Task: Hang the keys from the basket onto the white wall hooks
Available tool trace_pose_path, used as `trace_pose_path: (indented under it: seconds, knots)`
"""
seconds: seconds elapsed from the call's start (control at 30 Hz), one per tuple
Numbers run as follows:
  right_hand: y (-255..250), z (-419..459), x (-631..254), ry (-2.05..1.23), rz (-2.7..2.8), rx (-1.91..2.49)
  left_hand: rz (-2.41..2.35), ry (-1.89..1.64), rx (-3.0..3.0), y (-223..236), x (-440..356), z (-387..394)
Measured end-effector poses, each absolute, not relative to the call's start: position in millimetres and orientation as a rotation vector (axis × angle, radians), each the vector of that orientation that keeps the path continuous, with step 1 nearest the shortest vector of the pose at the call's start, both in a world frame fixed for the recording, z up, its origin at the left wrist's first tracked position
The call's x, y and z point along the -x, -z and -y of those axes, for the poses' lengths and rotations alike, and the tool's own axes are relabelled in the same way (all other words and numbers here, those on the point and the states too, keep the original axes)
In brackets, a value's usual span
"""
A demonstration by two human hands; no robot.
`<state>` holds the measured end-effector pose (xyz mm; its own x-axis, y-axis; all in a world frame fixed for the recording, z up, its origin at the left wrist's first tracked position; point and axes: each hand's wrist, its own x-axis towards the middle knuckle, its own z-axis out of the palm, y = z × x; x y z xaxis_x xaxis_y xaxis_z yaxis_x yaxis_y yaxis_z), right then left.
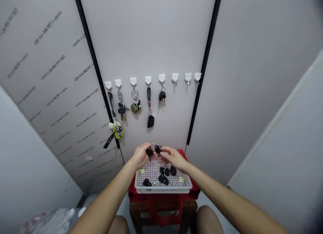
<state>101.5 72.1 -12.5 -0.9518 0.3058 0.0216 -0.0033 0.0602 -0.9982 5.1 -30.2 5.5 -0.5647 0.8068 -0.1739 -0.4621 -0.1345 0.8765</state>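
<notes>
Above the far part of a white perforated basket, my two hands hold one bunch of keys on a metal ring. My left hand pinches a black-headed key on the left side of the ring. On the other side, my right hand grips a second black-headed key. More black-headed keys lie in the basket, along with a dark bunch at its near left and a dark brown piece at the right. Pale yellow squares lie there too.
White hooks run in a row across the wall panel. Several carry keys, including a black car key on a strap; the three rightmost carry nothing. The basket stands on a red cloth over a wooden stool. Plastic bottles lie lower left.
</notes>
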Motion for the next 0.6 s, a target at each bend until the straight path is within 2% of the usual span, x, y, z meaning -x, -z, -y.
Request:
trace_pose_path:
  seconds: [0.3, 0.6]
  knots:
    - [-4.3, -83.1, -100.9, -1.861, 1.985, 0.434, -1.286, -1.755, -0.535, -14.5, -3.2, 28.1]
    - [-46.2, -97.3, -108.3, -1.701, 2.195, 0.197, -1.606, -1.494, -0.998, -53.1, -9.0, 7.3]
